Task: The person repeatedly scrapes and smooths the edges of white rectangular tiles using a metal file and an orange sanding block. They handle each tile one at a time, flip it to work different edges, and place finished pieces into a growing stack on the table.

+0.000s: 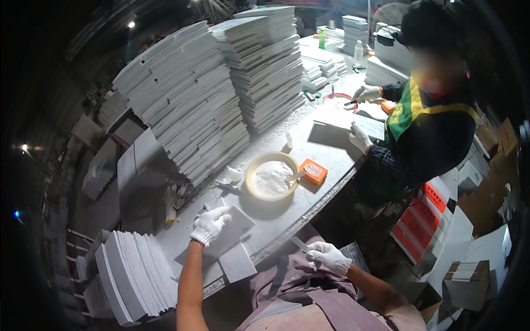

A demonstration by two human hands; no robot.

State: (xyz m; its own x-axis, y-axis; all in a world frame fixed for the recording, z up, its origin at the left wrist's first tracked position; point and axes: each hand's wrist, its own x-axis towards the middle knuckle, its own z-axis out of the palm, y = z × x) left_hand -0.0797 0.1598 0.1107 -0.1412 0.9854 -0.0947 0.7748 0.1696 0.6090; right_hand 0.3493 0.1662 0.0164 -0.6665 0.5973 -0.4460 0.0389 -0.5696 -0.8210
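Observation:
My left hand (208, 225), in a white glove, rests flat on a grey square tile (236, 224) lying on the dusty workbench (287, 209). A second grey tile (237, 262) lies just below it at the bench edge. My right hand (329, 256), also gloved, grips a thin flat blade (300, 244) over my lap, off the bench. Beyond the tiles sits a tan bowl of white paste (271, 176) with a stick in it, and an orange block (313, 171) beside it.
Tall stacks of grey tiles (187, 105) (265, 60) line the bench's far side. More tiles stand on edge (130, 276) at my left. Across the bench a person in a green vest (425, 127) works on a tile with gloved hands. Red crates (419, 220) and cardboard boxes stand at right.

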